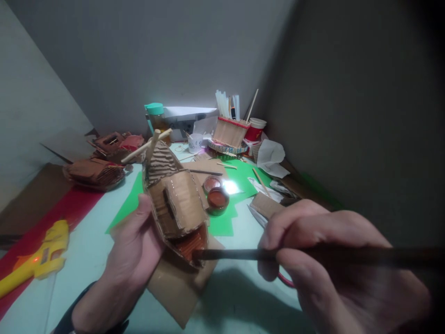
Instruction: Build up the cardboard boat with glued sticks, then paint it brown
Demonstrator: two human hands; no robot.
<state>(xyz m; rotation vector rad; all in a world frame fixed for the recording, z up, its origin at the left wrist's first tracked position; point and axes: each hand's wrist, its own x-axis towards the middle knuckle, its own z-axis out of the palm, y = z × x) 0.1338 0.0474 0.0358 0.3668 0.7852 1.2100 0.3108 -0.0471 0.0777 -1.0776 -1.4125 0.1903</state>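
Observation:
A cardboard model boat (186,199) is tilted up in my left hand (135,250), whose thumb shows along the boat's left side. Reddish-brown paint covers the inside of the boat's near end; the cabin roof is bare cardboard. Between the thumb and fingers of my right hand (313,255) is a dark paintbrush (236,254). Its tip touches the painted near end. Behind the boat, to the right, stands an open jar of brown paint (218,199), with its lid (212,184) beside it.
A yellow glue gun (41,260) with an orange light lies at left. Brown-painted boats (93,172) sit behind it. Green sheets (222,225) and a cardboard piece (174,292) cover parts of the table. At the back are a stick holder (229,132), a red cup (255,130) and a teal-lidded jar (157,116).

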